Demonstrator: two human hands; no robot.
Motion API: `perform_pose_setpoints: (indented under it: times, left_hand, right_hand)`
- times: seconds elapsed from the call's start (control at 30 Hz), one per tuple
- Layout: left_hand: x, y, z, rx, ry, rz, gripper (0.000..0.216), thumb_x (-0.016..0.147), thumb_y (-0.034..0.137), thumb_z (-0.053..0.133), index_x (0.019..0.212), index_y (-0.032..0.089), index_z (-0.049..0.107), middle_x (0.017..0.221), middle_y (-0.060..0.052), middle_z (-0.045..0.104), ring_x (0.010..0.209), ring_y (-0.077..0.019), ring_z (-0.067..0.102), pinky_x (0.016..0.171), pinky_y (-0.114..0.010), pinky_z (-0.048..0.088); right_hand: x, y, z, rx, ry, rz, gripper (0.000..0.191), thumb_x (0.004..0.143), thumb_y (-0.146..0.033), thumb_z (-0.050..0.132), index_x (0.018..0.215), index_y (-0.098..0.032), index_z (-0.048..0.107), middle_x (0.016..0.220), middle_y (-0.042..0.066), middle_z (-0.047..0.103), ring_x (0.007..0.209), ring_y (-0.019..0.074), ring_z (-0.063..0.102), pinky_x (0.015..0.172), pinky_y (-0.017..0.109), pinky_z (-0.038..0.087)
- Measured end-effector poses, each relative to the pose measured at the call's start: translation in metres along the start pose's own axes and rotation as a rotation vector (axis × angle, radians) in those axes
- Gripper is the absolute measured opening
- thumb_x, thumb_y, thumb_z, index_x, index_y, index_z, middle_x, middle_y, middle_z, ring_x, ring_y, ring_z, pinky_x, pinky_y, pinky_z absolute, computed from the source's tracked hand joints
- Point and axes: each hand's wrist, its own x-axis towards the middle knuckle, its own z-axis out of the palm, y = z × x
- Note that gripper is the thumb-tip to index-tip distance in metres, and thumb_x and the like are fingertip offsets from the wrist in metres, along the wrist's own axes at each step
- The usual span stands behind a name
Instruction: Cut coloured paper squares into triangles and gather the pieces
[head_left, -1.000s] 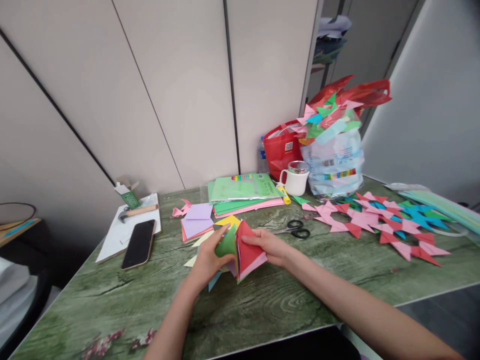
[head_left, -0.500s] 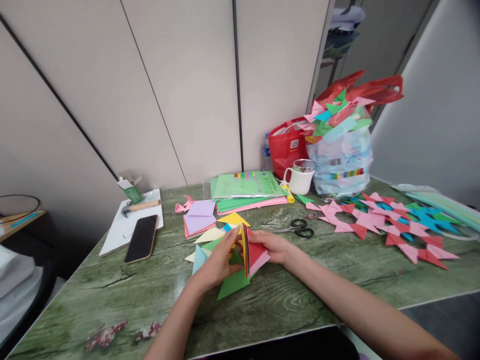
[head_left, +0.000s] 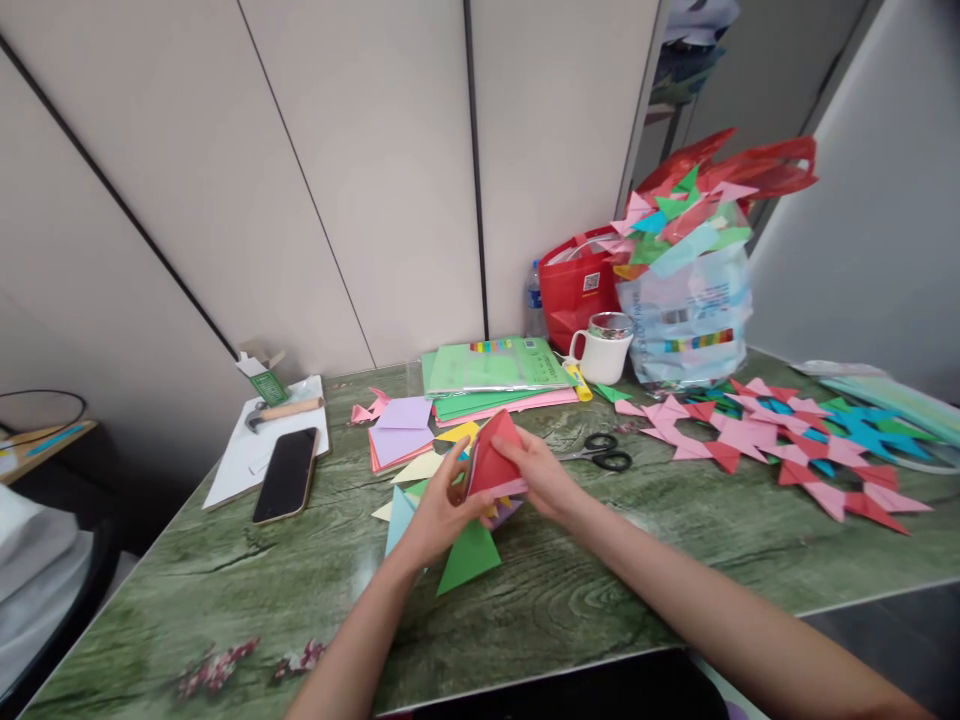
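Between my hands, above the table's middle, is a stack of folded paper triangles (head_left: 495,462) with a red one facing me. My right hand (head_left: 546,476) grips the stack from the right, thumb on the red face. Curved around its left side, my left hand (head_left: 444,508) has its thumb along the lower edge and its fingers behind, partly hidden. Beneath the hands lie a green folded paper (head_left: 471,560), a light blue folded piece (head_left: 399,515) and cream and yellow ones. Some yellow and purple paper shows just under the stack.
Black-handled scissors (head_left: 600,452) lie right of my hands. Star-shaped paper pieces (head_left: 750,435) spread across the right side. Behind stand a white mug (head_left: 606,352), a red bag (head_left: 574,300) and a filled plastic bag (head_left: 686,320). A phone (head_left: 286,474) and hammer (head_left: 289,410) lie left.
The stack has turned from edge-on to showing its red face and has risen slightly. My left thumb has shifted to its lower edge.
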Motion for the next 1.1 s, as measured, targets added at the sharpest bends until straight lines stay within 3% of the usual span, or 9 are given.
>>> perform_pose_setpoints:
  times: [0.1, 0.2, 0.33, 0.5, 0.63, 0.77, 0.9, 1.0, 1.1]
  left_hand:
    - [0.0, -0.004, 0.006, -0.02, 0.142, 0.011, 0.066, 0.072, 0.039, 0.066, 0.128, 0.018, 0.038, 0.072, 0.0, 0.063, 0.039, -0.0076, 0.051, 0.036, -0.019, 0.042]
    - [0.0, -0.007, 0.003, -0.03, 0.169, 0.024, 0.041, 0.077, 0.04, 0.061, 0.107, 0.014, 0.053, 0.049, 0.005, 0.056, 0.033, -0.0085, 0.047, 0.032, -0.018, 0.037]
    - [-0.001, -0.009, -0.003, -0.061, 0.167, 0.038, 0.031, 0.081, 0.043, 0.053, 0.076, 0.013, 0.057, 0.047, 0.001, 0.058, 0.035, -0.0111, 0.051, 0.033, -0.021, 0.04]
    - [-0.002, -0.008, -0.001, -0.064, 0.187, 0.048, 0.028, 0.077, 0.042, 0.059, 0.08, 0.014, 0.056, 0.048, 0.001, 0.06, 0.037, -0.0134, 0.054, 0.029, -0.02, 0.037]
    - [-0.001, -0.011, -0.001, -0.029, 0.239, 0.042, 0.03, 0.077, 0.044, 0.057, 0.075, 0.014, 0.056, 0.044, 0.001, 0.059, 0.031, -0.0124, 0.05, 0.026, -0.019, 0.033]
    - [0.0, -0.012, -0.002, 0.028, 0.341, 0.048, 0.033, 0.078, 0.045, 0.055, 0.066, 0.015, 0.053, 0.039, 0.004, 0.054, 0.027, -0.0107, 0.046, 0.026, -0.02, 0.033]
    - [-0.001, -0.008, 0.001, 0.116, 0.429, 0.066, 0.033, 0.079, 0.045, 0.052, 0.065, 0.016, 0.051, 0.039, 0.004, 0.053, 0.028, -0.0108, 0.046, 0.027, -0.02, 0.034]
    - [-0.004, -0.005, 0.006, 0.211, 0.453, 0.067, 0.034, 0.081, 0.046, 0.049, 0.064, 0.017, 0.05, 0.038, 0.004, 0.051, 0.028, -0.0108, 0.046, 0.03, -0.021, 0.034]
    - [-0.007, -0.005, 0.01, 0.313, 0.416, 0.058, 0.03, 0.083, 0.045, 0.045, 0.078, 0.017, 0.051, 0.039, 0.007, 0.047, 0.027, -0.0111, 0.043, 0.029, -0.021, 0.031]
  right_hand:
    - [-0.008, -0.001, 0.015, -0.157, -0.102, -0.018, 0.019, 0.071, -0.028, 0.068, 0.083, -0.018, 0.059, 0.06, -0.004, 0.063, 0.042, 0.0113, 0.054, 0.041, 0.021, 0.042]
    - [-0.009, -0.009, 0.019, -0.259, -0.17, -0.037, 0.017, 0.068, -0.024, 0.07, 0.081, -0.017, 0.06, 0.063, -0.002, 0.063, 0.05, 0.0125, 0.057, 0.049, 0.022, 0.045]
    - [-0.004, -0.026, 0.017, -0.493, -0.13, -0.33, 0.041, 0.073, -0.024, 0.066, 0.112, -0.019, 0.051, 0.102, 0.006, 0.06, 0.089, 0.0181, 0.058, 0.074, 0.028, 0.048]
    - [-0.006, -0.026, 0.025, -0.898, -0.201, -0.644, 0.037, 0.086, -0.025, 0.046, 0.123, -0.02, 0.046, 0.127, 0.01, 0.045, 0.119, 0.0218, 0.041, 0.101, 0.04, 0.032]
    - [-0.012, -0.019, 0.025, -1.053, -0.26, -0.601, 0.048, 0.086, -0.031, 0.048, 0.13, -0.017, 0.038, 0.135, 0.014, 0.036, 0.124, 0.0255, 0.037, 0.101, 0.044, 0.033]
    - [-0.014, -0.016, 0.022, -0.982, -0.212, -0.571, 0.051, 0.085, -0.034, 0.049, 0.131, -0.017, 0.035, 0.128, 0.015, 0.047, 0.12, 0.026, 0.043, 0.101, 0.045, 0.033]
    - [-0.015, -0.009, 0.024, -0.612, -0.205, -0.363, 0.063, 0.079, -0.038, 0.058, 0.132, -0.02, 0.029, 0.118, 0.013, 0.056, 0.097, 0.024, 0.06, 0.078, 0.039, 0.05]
    - [-0.017, -0.003, 0.026, -0.286, -0.255, -0.092, 0.046, 0.075, -0.039, 0.063, 0.113, -0.017, 0.05, 0.081, 0.004, 0.067, 0.058, 0.0163, 0.063, 0.053, 0.028, 0.05]
    - [-0.019, 0.003, 0.026, -0.085, -0.321, 0.095, 0.028, 0.072, -0.037, 0.068, 0.084, -0.013, 0.061, 0.06, 0.001, 0.065, 0.046, 0.0148, 0.06, 0.047, 0.027, 0.049]
